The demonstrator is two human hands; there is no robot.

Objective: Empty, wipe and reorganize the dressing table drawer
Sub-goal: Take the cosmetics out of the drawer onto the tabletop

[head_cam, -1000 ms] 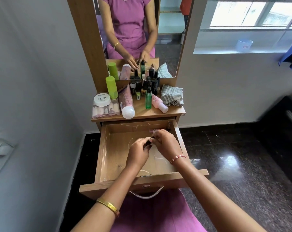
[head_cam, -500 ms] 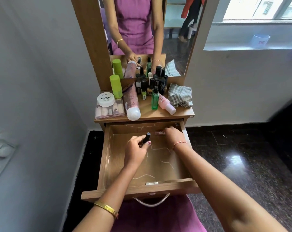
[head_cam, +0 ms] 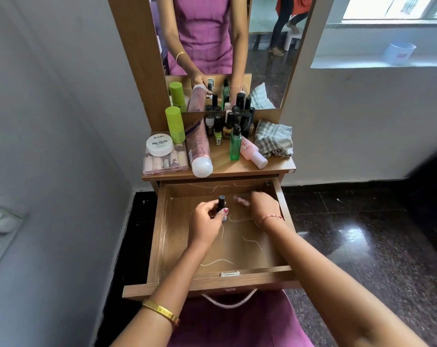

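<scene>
Since a second ago, both hands have parted: the left hand [head_cam: 206,222] grips a dark nail polish bottle [head_cam: 221,204] upright, while the right hand [head_cam: 263,205] curls round a blurred pink bottle [head_cam: 241,200] just beyond its fingers, inside the open drawer [head_cam: 162,246]. Beyond lies the crowded tabletop [head_cam: 275,166]; rightward, glossy dark floor [head_cam: 362,234].

My left hand [head_cam: 205,225] holds a small dark-capped bottle [head_cam: 221,204] in the open wooden drawer [head_cam: 160,236], left of my right hand [head_cam: 263,207]; checked grey cloth [head_cam: 273,141] on tabletop [head_cam: 227,166] behind.

Single head view; looks forward and down, close over open drawer [head_cam: 162,236]; mirror [head_cam: 237,46] faces camera
</scene>
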